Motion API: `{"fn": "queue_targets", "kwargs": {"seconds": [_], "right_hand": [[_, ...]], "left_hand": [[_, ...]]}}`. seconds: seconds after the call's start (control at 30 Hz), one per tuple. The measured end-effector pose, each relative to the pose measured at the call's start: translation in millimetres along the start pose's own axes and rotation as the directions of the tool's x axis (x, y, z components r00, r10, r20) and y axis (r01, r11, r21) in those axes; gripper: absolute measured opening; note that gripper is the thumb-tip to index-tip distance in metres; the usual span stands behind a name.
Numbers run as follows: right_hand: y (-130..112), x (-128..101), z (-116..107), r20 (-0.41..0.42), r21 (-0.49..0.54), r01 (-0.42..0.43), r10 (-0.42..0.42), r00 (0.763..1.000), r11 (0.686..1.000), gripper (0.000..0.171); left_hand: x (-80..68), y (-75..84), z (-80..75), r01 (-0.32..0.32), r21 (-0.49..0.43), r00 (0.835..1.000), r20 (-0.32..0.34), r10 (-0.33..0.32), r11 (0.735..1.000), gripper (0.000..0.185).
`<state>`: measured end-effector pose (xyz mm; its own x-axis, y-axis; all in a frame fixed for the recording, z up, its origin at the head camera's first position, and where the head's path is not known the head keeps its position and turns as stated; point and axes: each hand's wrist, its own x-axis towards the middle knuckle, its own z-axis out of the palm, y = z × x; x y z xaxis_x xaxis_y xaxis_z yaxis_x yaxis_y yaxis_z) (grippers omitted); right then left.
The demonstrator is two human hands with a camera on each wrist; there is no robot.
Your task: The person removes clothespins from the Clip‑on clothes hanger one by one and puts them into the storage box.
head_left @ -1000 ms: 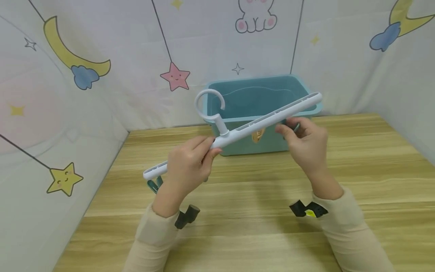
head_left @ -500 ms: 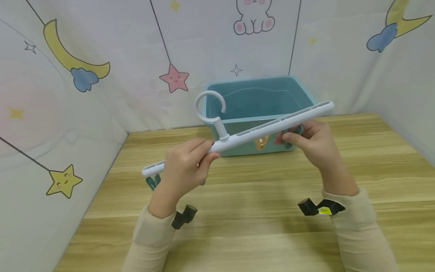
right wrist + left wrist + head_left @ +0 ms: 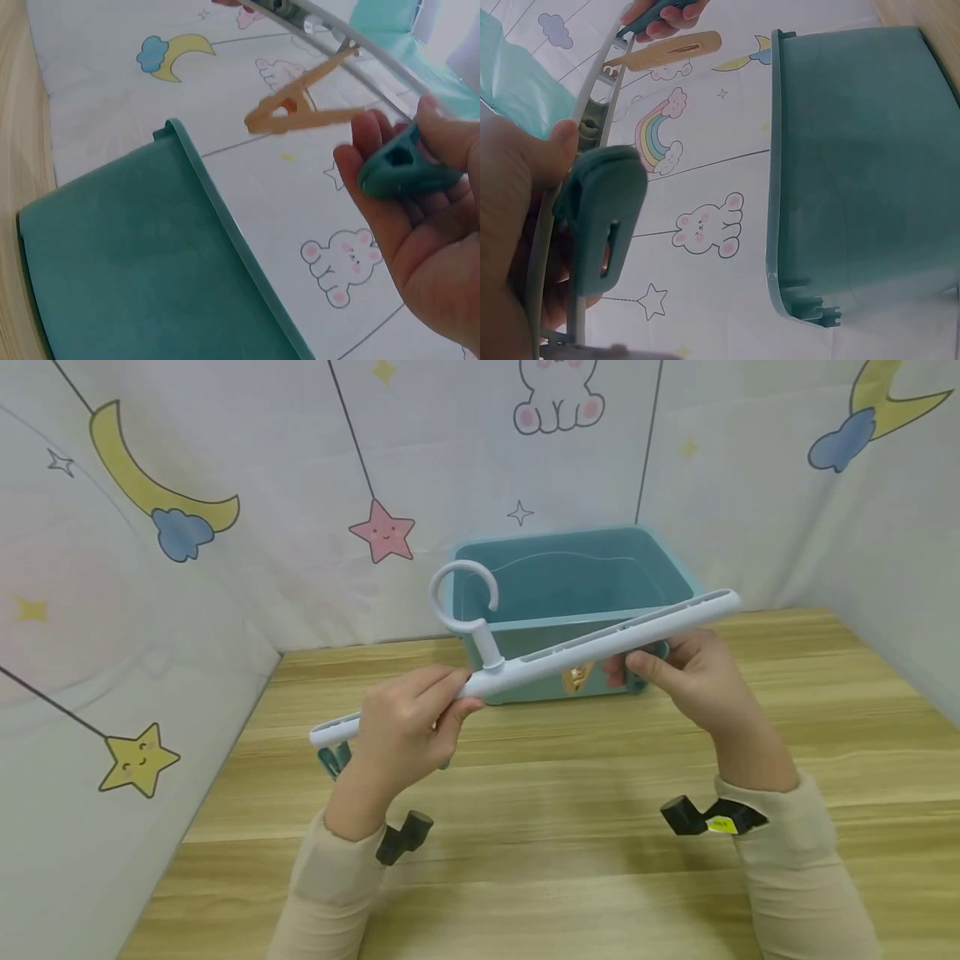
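Note:
A white clip hanger [image 3: 577,653] with a round hook is held up slantwise, its right end higher. My left hand [image 3: 405,718] grips its bar just left of the hook. Under the right part of the bar, my right hand [image 3: 705,693] pinches a teal clip [image 3: 397,165] between thumb and fingers. An orange-tan clip [image 3: 300,109] hangs from the bar between the hands. Beside my left fingers hangs another teal clip [image 3: 607,217], and one more teal clip [image 3: 332,760] shows below the bar's left end. My left palm hides part of the bar.
Behind the hanger, a teal bin [image 3: 577,585] stands on the wooden table [image 3: 555,827] near the back. White cloth [image 3: 300,460] printed with moons, stars and animals encloses the back and sides.
The hanger's right end has come down and to the right, so the bar slopes less. My right hand has moved right with it, and its hold on the teal clip shows more plainly.

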<state>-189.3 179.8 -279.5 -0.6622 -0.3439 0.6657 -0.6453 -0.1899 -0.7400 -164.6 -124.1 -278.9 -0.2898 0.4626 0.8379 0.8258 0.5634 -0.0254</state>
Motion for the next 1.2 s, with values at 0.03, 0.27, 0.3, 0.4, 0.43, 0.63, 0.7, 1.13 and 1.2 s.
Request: {"fn": "queue_targets", "kwargs": {"seconds": [0.03, 0.27, 0.3, 0.4, 0.43, 0.63, 0.7, 1.13, 1.2], "right_hand": [[0, 0, 2, -0.025, -0.008, -0.004, 0.003, 1.0, 1.0, 0.01], [-7, 3, 19, -0.31, -0.319, -0.12, 0.016, 0.95, 0.94, 0.006], [-7, 3, 22, -0.338, -0.376, -0.125, -0.01, 0.941, 0.918, 0.005], [-6, 3, 28, -0.386, -0.508, -0.096, -0.127, 0.914, 0.856, 0.004], [-5, 3, 30, -0.394, -0.531, -0.074, -0.169, 0.904, 0.844, 0.005], [3, 4, 38, -0.407, -0.695, -0.002, -0.392, 0.825, 0.719, 0.01], [5, 4, 40, -0.405, -0.736, 0.01, -0.451, 0.795, 0.677, 0.012], [9, 5, 42, -0.386, -0.778, 0.058, -0.549, 0.742, 0.626, 0.011], [8, 6, 42, -0.383, -0.775, 0.049, -0.53, 0.757, 0.63, 0.011]], "left_hand": [[0.0, 0.0, 0.2, -0.002, 0.004, 1.0, -0.002, 0.002, 1.0, 0.041], [-0.9, -1.0, 3.1, -0.01, 0.057, 1.0, -0.012, 0.01, 0.998, 0.04], [-0.9, -1.0, 3.1, -0.007, 0.058, 1.0, -0.009, 0.008, 0.998, 0.037], [-0.5, -0.7, 2.7, 0.001, 0.063, 1.0, -0.007, -0.001, 0.998, 0.027], [-0.3, -0.6, 2.6, 0.004, 0.065, 1.0, -0.007, -0.003, 0.998, 0.025], [0.7, 0.9, 2.7, 0.013, 0.076, 1.0, -0.012, -0.012, 0.997, 0.032], [0.9, 1.5, 3.0, 0.013, 0.078, 1.0, -0.017, -0.011, 0.997, 0.037], [0.8, 5.4, 4.6, 0.022, 0.09, 0.999, -0.033, -0.02, 0.996, 0.042], [0.9, 5.1, 4.5, 0.023, 0.091, 0.999, -0.032, -0.02, 0.996, 0.04]]}}
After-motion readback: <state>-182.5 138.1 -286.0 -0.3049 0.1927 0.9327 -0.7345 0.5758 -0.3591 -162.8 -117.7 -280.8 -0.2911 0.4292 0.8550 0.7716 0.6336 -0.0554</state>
